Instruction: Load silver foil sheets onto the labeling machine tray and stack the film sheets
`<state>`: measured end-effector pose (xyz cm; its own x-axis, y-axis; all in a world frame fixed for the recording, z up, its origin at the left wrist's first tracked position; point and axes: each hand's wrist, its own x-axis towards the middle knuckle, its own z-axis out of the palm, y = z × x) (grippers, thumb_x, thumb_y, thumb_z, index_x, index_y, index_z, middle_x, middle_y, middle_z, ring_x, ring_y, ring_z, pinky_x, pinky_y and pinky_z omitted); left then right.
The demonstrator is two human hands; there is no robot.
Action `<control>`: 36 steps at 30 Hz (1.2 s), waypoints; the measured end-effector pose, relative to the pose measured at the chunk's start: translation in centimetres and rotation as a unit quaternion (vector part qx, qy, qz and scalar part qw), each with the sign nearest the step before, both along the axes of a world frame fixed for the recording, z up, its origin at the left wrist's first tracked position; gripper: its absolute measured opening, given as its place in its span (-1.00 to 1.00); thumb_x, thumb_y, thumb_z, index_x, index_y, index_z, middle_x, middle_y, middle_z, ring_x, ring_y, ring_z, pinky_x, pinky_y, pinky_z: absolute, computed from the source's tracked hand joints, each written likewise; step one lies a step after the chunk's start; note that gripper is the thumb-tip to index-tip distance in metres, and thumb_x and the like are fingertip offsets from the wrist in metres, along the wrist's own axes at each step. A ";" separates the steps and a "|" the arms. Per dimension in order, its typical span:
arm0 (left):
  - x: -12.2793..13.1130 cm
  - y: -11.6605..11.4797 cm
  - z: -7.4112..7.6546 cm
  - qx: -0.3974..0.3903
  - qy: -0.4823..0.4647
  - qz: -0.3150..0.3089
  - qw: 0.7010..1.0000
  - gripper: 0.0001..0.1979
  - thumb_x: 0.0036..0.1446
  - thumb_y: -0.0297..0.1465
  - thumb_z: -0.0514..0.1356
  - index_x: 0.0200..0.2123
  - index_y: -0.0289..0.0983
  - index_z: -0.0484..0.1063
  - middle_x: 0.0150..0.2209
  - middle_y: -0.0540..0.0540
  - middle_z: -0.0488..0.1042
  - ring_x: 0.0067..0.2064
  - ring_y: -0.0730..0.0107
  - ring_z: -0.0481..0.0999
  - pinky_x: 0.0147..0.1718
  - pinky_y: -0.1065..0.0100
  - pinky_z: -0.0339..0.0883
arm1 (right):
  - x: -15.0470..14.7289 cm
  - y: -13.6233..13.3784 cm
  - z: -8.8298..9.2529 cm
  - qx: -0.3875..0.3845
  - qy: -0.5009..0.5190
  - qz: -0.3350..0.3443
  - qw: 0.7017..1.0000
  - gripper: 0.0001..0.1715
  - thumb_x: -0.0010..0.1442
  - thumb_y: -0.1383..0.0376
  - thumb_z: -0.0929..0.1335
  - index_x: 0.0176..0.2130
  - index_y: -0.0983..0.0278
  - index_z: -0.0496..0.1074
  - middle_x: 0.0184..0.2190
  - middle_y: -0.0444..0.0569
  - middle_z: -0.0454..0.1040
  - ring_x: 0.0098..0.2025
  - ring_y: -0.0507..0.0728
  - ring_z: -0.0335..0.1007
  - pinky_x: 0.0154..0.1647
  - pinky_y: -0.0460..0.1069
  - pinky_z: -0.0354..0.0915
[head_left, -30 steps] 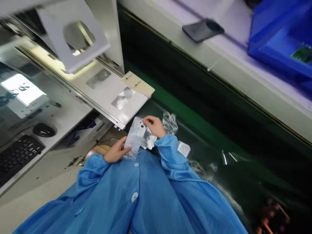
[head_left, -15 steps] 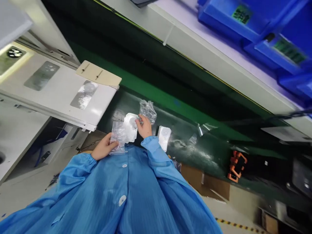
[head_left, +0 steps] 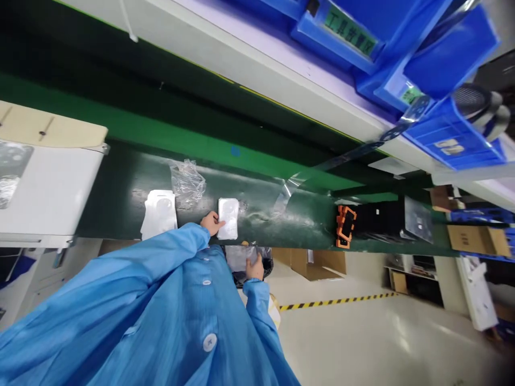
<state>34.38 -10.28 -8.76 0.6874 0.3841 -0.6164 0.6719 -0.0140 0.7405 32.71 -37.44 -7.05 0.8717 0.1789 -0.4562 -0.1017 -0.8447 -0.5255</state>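
My left hand rests against the edge of a white moulded tray, which lies on the dark green bench mat. To its left stands a second white moulded tray, and a crumpled clear plastic bag lies beyond that. My right hand is low down, over grey-clear plastic in a black bin. The plastic hides its fingers. The sleeves of my blue smock fill the lower left.
A white panel with a cream tab and a film-wrapped piece stands at the left. An orange fixture and a metal plate sit to the right. Blue bins line the upper right; cardboard boxes and yellow-black floor tape lie below.
The view has swung strongly. The white tray has left my right hand and lies on the mat. My left hand no longer holds the clear bag, and my right hand has moved down to the bin.
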 end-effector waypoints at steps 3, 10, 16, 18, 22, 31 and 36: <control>0.2 0.1 -1.2 -0.001 0.001 0.027 1.000 -0.73 -0.14 -0.39 0.41 -0.51 -0.22 0.33 -0.50 -0.02 0.48 -0.29 0.20 0.52 -0.26 0.33 0.32 | 2.8 1.7 0.6 -0.070 -0.085 -0.050 0.993 -0.41 0.18 0.24 0.25 0.16 0.40 0.23 0.05 0.38 0.31 0.11 0.42 0.26 0.09 0.29 0.14; -2.1 1.3 -1.9 -0.082 -0.008 0.088 0.993 -0.65 -0.15 -0.33 0.43 -0.43 -0.24 0.29 -0.57 0.04 0.46 -0.49 0.32 0.50 -0.46 0.36 0.39 | 10.3 11.9 0.2 0.027 -0.058 0.080 0.995 -0.73 0.21 0.18 0.27 -0.17 0.28 0.43 -0.34 -0.05 0.50 -0.26 0.11 0.39 -0.14 -0.03 0.28; -2.2 1.0 -1.7 -0.143 0.002 0.128 0.981 -0.65 -0.05 -0.38 0.39 -0.38 -0.23 0.21 -0.60 0.07 0.46 -0.50 0.34 0.53 -0.50 0.39 0.42 | 11.2 13.5 -0.8 0.015 -0.049 0.098 0.994 -0.85 0.13 0.24 0.38 -0.27 0.27 0.43 -0.38 -0.09 0.47 -0.28 0.09 0.37 -0.17 -0.06 0.25; -2.3 1.2 -1.6 -0.150 0.004 0.142 0.978 -0.65 -0.04 -0.42 0.39 -0.35 -0.24 0.22 -0.56 0.06 0.48 -0.49 0.36 0.53 -0.51 0.41 0.42 | 11.0 13.3 -0.4 0.008 -0.048 0.107 0.993 -0.86 0.12 0.27 0.39 -0.27 0.27 0.43 -0.35 -0.06 0.47 -0.26 0.10 0.37 -0.16 -0.04 0.24; -2.3 1.5 -1.3 -0.152 0.000 0.161 0.975 -0.64 -0.08 -0.47 0.40 -0.30 -0.26 0.27 -0.54 0.06 0.48 -0.49 0.38 0.53 -0.51 0.42 0.41 | 10.2 13.9 0.4 0.005 -0.054 0.121 0.991 -0.84 0.18 0.37 0.31 -0.20 0.27 0.44 -0.26 0.01 0.48 -0.18 0.14 0.38 -0.09 -0.01 0.24; -1.3 0.6 0.8 -0.177 -0.005 0.128 0.976 -0.61 -0.16 -0.44 0.46 -0.31 -0.28 0.32 -0.58 0.08 0.44 -0.49 0.35 0.52 -0.49 0.38 0.43 | 10.1 16.7 0.7 0.022 -0.024 0.105 0.994 -0.77 0.08 0.27 0.38 -0.22 0.32 0.41 -0.32 0.05 0.48 -0.18 0.19 0.40 -0.11 0.01 0.27; -1.5 1.2 4.6 -0.212 -0.030 0.098 0.972 -0.57 -0.12 -0.30 0.46 -0.25 -0.28 0.35 -0.50 -0.01 0.49 -0.41 0.26 0.56 -0.48 0.32 0.47 | 10.4 16.3 3.2 0.085 -0.005 0.141 0.986 -0.87 0.15 0.26 0.30 -0.39 0.27 0.36 -0.39 -0.08 0.47 -0.30 0.09 0.41 -0.22 -0.06 0.31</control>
<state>32.91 -9.03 -4.19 0.6664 0.2303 -0.7091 0.5867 0.4248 0.6894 43.11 -21.14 -3.89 0.7811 0.4878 -0.3899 0.1307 -0.7382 -0.6618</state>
